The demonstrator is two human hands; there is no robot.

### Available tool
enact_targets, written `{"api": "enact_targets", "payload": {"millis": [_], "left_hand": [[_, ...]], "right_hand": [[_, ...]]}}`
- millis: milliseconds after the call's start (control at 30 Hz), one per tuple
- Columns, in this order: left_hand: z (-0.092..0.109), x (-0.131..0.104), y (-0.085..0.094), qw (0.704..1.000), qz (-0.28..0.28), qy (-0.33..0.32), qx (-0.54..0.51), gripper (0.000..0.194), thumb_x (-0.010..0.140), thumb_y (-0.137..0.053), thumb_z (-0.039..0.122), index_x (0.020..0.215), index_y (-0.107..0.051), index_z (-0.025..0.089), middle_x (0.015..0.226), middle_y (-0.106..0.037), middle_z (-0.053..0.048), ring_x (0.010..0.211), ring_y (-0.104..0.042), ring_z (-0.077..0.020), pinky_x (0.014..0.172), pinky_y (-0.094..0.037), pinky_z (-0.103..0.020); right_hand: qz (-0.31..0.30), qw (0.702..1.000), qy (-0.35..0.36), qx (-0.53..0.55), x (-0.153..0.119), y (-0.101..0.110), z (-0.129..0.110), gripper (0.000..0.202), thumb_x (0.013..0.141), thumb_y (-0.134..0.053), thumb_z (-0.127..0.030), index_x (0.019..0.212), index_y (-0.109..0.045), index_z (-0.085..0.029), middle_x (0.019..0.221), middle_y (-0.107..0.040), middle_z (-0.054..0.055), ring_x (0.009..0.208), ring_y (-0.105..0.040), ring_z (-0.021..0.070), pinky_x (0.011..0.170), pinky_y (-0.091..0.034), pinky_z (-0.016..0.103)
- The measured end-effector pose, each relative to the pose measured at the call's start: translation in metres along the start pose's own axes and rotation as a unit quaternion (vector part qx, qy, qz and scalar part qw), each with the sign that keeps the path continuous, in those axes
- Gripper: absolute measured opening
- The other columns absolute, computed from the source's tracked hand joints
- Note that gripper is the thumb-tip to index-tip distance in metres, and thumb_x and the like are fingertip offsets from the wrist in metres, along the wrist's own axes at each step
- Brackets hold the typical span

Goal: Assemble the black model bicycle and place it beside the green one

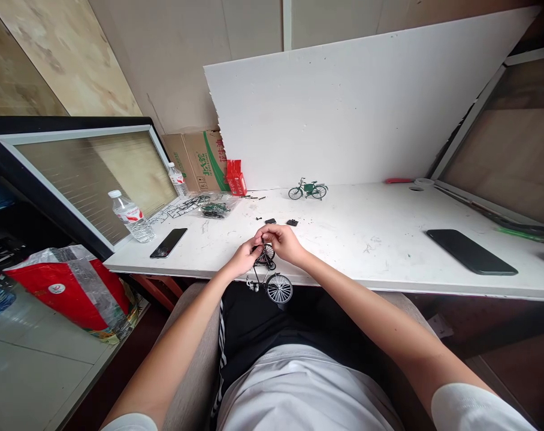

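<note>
A black model bicycle [280, 288] hangs over the table's front edge, one spoked wheel toward me and the other under my fingers. My left hand [245, 257] is closed on the bicycle near its far wheel. Close beside it, my right hand [281, 242] has thumb and fingers pinched together at the same end of the bicycle; whatever small piece lies between them is hidden. Just beyond the hands are small black parts [292, 222] on the white table [344, 239]. Farther back stands a green model bicycle [308, 190], upright on its wheels.
At the left are a phone [168, 243], a water bottle [132, 216], a clear bag of green parts [215, 206] and part frames [182, 206]. A red box [236, 178] and a carton [202, 160] stand behind. Another dark phone [472, 251] lies at the right; a white board [344, 114] leans behind.
</note>
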State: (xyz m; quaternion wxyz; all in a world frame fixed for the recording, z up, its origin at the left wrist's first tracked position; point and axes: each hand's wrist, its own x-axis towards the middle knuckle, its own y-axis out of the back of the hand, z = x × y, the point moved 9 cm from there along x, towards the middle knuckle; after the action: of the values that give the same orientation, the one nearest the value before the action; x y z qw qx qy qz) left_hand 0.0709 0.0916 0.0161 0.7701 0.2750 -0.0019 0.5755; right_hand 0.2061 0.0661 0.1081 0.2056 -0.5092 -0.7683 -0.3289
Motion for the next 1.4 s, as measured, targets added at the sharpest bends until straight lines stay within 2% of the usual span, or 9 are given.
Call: {"api": "enact_targets", "payload": {"millis": [300,400,533,833,1000,1167,1300,1400], "left_hand": [[-0.006,0.002,0.000,1.000,0.007,0.003,0.001,0.048,0.104,-0.062,0.056,0.130,-0.069,0.016,0.138,-0.074,-0.018,0.136,-0.066,-0.0348,0.127,-0.044,-0.054],[-0.006,0.002,0.000,1.000,0.007,0.001,0.003,0.048,0.104,-0.061,0.056,0.129,-0.069,0.015,0.139,-0.073,-0.019,0.136,-0.066,-0.0365,0.126,-0.044,-0.057],[0.000,0.001,-0.001,1.000,0.000,-0.006,-0.001,0.048,0.106,-0.059,0.053,0.135,-0.068,0.016,0.143,-0.072,-0.019,0.136,-0.066,-0.0355,0.124,-0.047,-0.054],[0.001,0.001,-0.001,1.000,-0.002,-0.007,-0.006,0.043,0.107,-0.059,0.052,0.129,-0.069,0.016,0.142,-0.072,-0.018,0.135,-0.066,-0.0326,0.126,-0.045,-0.051],[0.001,0.000,0.000,1.000,0.002,-0.002,0.001,0.043,0.106,-0.060,0.052,0.131,-0.068,0.017,0.138,-0.074,-0.016,0.135,-0.066,-0.0330,0.125,-0.045,-0.051],[0.002,-0.001,0.000,1.000,0.000,0.004,0.005,0.041,0.107,-0.058,0.053,0.125,-0.069,0.018,0.133,-0.075,-0.015,0.133,-0.067,-0.0324,0.124,-0.046,-0.051],[0.001,-0.001,0.000,1.000,-0.004,0.011,0.005,0.040,0.106,-0.059,0.053,0.121,-0.069,0.017,0.131,-0.075,-0.017,0.135,-0.066,-0.0339,0.125,-0.046,-0.053],[0.000,0.000,0.000,1.000,-0.003,0.018,0.007,0.035,0.106,-0.059,0.049,0.115,-0.069,0.018,0.126,-0.075,-0.016,0.136,-0.065,-0.0343,0.126,-0.044,-0.054]], "right_hand": [[0.011,1.000,-0.009,-0.003,-0.001,0.000,0.004,0.027,0.098,-0.054,-0.014,0.098,-0.081,-0.021,0.093,-0.084,0.007,0.086,-0.079,0.0200,0.079,-0.062,0.032],[0.019,0.999,-0.004,-0.027,-0.002,0.002,0.002,0.021,0.101,-0.064,-0.022,0.102,-0.085,-0.021,0.102,-0.087,0.009,0.088,-0.081,0.0214,0.079,-0.064,0.032],[0.024,0.998,0.016,-0.050,-0.003,0.004,-0.002,0.020,0.102,-0.073,-0.034,0.110,-0.088,-0.023,0.110,-0.088,0.010,0.096,-0.084,0.0243,0.083,-0.067,0.035],[0.067,0.993,0.034,-0.094,-0.008,0.010,-0.005,0.025,0.100,-0.079,-0.044,0.092,-0.082,-0.020,0.096,-0.086,0.011,0.089,-0.083,0.0253,0.078,-0.068,0.036],[0.082,0.986,0.074,-0.126,-0.011,0.011,-0.006,0.026,0.103,-0.076,-0.044,0.106,-0.084,-0.019,0.092,-0.083,0.009,0.080,-0.079,0.0218,0.072,-0.066,0.034],[0.042,0.981,0.112,-0.151,-0.008,0.010,-0.015,0.023,0.106,-0.071,-0.035,0.114,-0.087,-0.020,0.101,-0.086,0.010,0.087,-0.081,0.0226,0.079,-0.066,0.035],[-0.012,0.987,0.085,-0.137,-0.003,0.006,-0.015,0.026,0.107,-0.066,-0.029,0.122,-0.086,-0.023,0.120,-0.087,0.010,0.105,-0.084,0.0249,0.088,-0.068,0.037],[-0.012,0.989,0.065,-0.130,-0.001,0.007,-0.013,0.024,0.105,-0.070,-0.029,0.119,-0.088,-0.023,0.117,-0.088,0.009,0.105,-0.085,0.0265,0.092,-0.068,0.039]]}}
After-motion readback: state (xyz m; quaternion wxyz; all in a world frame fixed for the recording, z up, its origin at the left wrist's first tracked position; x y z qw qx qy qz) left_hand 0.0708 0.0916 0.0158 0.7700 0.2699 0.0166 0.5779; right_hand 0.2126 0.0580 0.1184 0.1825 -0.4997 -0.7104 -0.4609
